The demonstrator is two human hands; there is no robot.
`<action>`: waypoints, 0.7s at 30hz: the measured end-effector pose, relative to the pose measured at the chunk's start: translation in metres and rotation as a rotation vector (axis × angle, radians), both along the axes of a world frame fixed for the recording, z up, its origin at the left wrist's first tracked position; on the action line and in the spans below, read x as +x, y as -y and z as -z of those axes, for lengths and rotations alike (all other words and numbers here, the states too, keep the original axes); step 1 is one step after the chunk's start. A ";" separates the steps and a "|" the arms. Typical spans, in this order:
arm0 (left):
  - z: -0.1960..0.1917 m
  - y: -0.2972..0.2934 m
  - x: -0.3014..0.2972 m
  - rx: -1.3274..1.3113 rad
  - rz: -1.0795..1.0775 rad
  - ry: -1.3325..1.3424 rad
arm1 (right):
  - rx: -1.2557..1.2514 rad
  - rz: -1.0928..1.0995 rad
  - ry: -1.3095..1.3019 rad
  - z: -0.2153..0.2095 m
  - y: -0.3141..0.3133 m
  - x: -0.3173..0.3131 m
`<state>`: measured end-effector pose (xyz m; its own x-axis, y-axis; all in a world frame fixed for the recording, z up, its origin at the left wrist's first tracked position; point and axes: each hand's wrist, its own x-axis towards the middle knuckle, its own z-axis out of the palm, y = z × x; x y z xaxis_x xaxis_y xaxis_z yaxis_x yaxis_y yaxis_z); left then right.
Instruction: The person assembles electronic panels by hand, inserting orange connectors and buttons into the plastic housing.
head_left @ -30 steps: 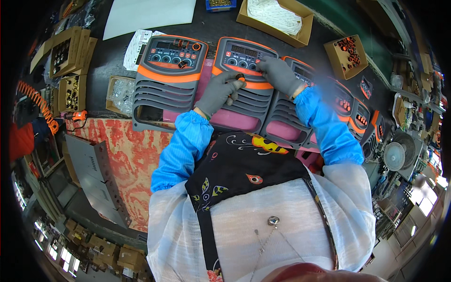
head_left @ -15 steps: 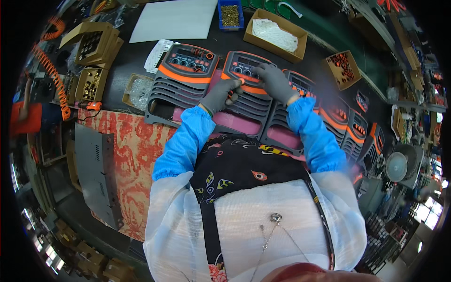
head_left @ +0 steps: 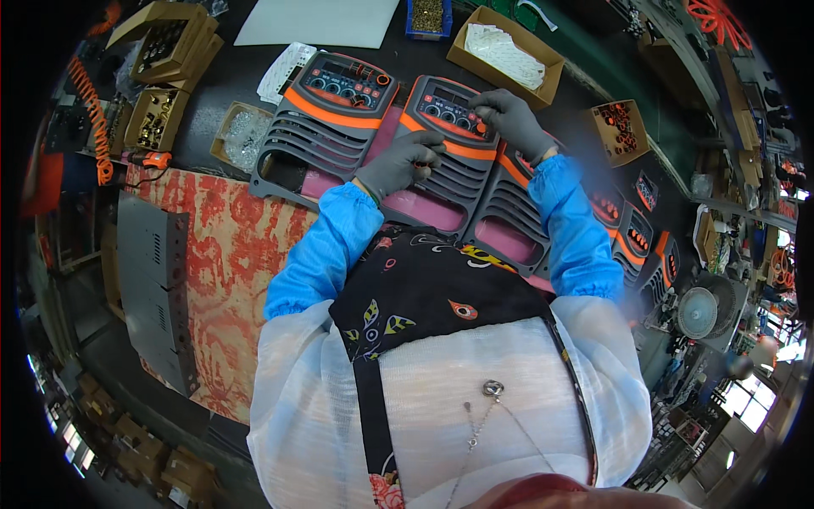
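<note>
My right hand point(head_left: 515, 125), in a grey glove, is over the control panel of the middle grey-and-orange machine front panel point(head_left: 454, 146). Its fingers are pinched, with a small orange knob point(head_left: 481, 128) at the tips, right by the panel's lower right corner. My left hand point(head_left: 400, 165), also gloved, is curled over the slatted part of the same panel; what lies inside its fingers is hidden. To the left lies a second front panel point(head_left: 332, 127) with small dials and an orange band. Others are lined up to the right, partly behind my right arm.
Along the back stand a blue bin point(head_left: 428, 19) of brass pieces, a cardboard box point(head_left: 506, 59) with white packets, and a box of orange-black knobs point(head_left: 619, 131). At left are a box of brass fittings point(head_left: 158, 119), a power tool point(head_left: 151, 159) and a grey metal panel point(head_left: 157, 288).
My right hand has shifted slightly right, and an orange knob now shows at its fingertips. My left hand has drawn down and left from the panel; the orange piece at its fingertips is gone.
</note>
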<state>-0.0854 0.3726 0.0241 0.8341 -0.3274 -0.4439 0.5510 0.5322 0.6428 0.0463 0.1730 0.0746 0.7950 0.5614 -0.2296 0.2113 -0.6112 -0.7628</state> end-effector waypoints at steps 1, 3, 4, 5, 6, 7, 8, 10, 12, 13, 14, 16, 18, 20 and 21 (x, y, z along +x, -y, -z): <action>-0.002 0.000 0.000 0.000 -0.021 -0.027 | 0.078 -0.039 -0.010 0.008 0.001 0.002; -0.003 0.000 -0.001 -0.006 -0.047 -0.058 | 0.116 -0.077 -0.037 0.016 -0.001 0.002; -0.002 0.000 -0.001 -0.004 -0.032 -0.056 | 0.111 -0.082 -0.042 0.018 -0.003 0.003; -0.001 0.000 0.000 -0.003 -0.016 -0.054 | 0.008 -0.158 0.092 0.020 -0.004 0.004; 0.002 0.000 0.000 -0.009 -0.020 -0.061 | -0.095 -0.235 0.225 0.020 -0.006 0.004; 0.006 0.000 0.000 0.030 -0.014 -0.033 | -0.099 -0.239 0.218 0.021 -0.008 0.003; 0.009 0.000 0.001 0.069 -0.008 -0.005 | -0.111 -0.262 0.250 0.020 -0.010 0.003; 0.009 0.000 0.002 0.081 0.001 0.005 | -0.128 -0.282 0.274 0.023 -0.010 0.003; 0.010 -0.001 0.003 0.094 0.010 0.016 | -0.139 -0.324 0.318 0.027 -0.011 0.004; 0.011 -0.002 0.003 0.072 0.011 0.022 | -0.142 -0.325 0.312 0.028 -0.012 0.004; 0.012 -0.002 0.003 0.049 0.013 0.028 | -0.175 -0.332 0.329 0.030 -0.012 0.004; 0.010 -0.002 0.002 0.045 0.007 0.010 | -0.209 -0.341 0.342 0.031 -0.014 0.006; 0.009 -0.002 0.002 0.042 0.000 -0.007 | -0.223 -0.363 0.309 0.031 -0.015 0.007; 0.008 -0.002 0.002 0.064 0.010 -0.004 | -0.227 -0.370 0.311 0.029 -0.016 0.006; 0.008 -0.002 0.002 0.062 0.010 -0.007 | -0.230 -0.373 0.319 0.028 -0.017 0.006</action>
